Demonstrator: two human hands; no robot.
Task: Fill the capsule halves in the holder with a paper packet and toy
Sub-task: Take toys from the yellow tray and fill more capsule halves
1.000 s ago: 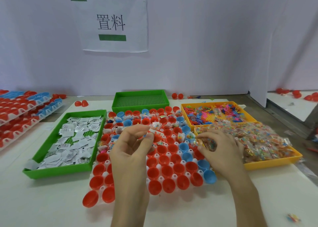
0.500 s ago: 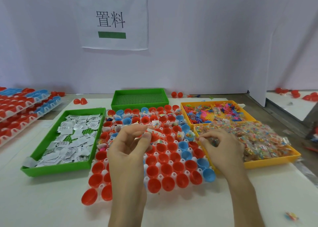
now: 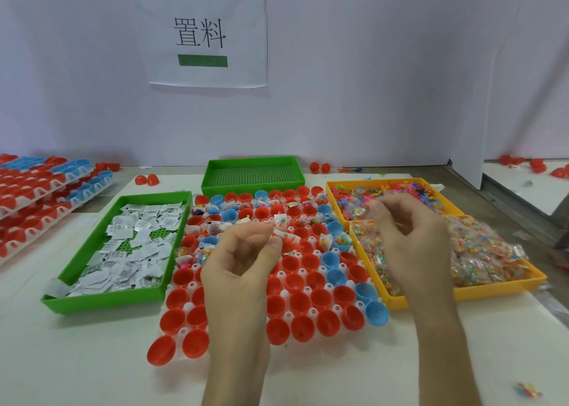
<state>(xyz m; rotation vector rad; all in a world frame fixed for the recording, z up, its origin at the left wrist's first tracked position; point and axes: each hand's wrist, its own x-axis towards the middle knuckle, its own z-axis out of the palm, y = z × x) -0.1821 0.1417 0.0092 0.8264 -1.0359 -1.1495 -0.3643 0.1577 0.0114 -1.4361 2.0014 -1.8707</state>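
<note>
A white holder in the middle of the table carries rows of red and blue capsule halves. The far rows hold paper packets and toy bags; the near rows are bare. My left hand hovers over the holder's centre and pinches a small white paper packet between thumb and fingers. My right hand is above the near yellow tray's left end, fingers curled and blurred; a small toy bag shows at its fingertips.
A green tray of paper packets lies left of the holder. A second green tray stands behind. Two yellow trays hold loose toys and bagged toys on the right. Stacked capsule holders sit far left. A stray toy lies near right.
My right hand has risen and moved right, from the holder's edge to above the yellow trays. My left hand stays over the holder with the packet.
</note>
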